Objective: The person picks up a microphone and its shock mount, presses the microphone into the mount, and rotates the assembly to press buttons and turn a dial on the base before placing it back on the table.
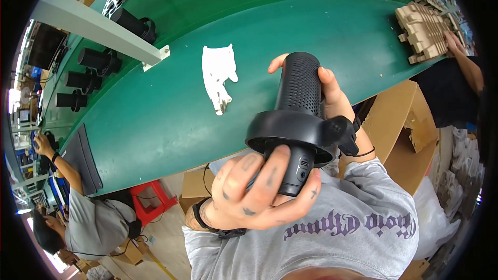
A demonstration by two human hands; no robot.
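I see the left hand (259, 192) curled around the lower end of the black microphone (301, 88), right of frame centre, the right hand (334, 93) cupping its top. Its ring collar (270, 128) is already on; whether tightening remains, I can't quite tell.

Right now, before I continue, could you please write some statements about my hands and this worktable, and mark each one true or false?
1. Both your left hand and right hand hold the black microphone. True.
2. The white glove lies on your lap. False: the white glove lies on the green table.
3. A red stool stands at the lower left, off the table's near edge. True.
4. The microphone's ring is white. False: the ring is black.
5. Another person's hand is at a brown moulded tray on the right. True.
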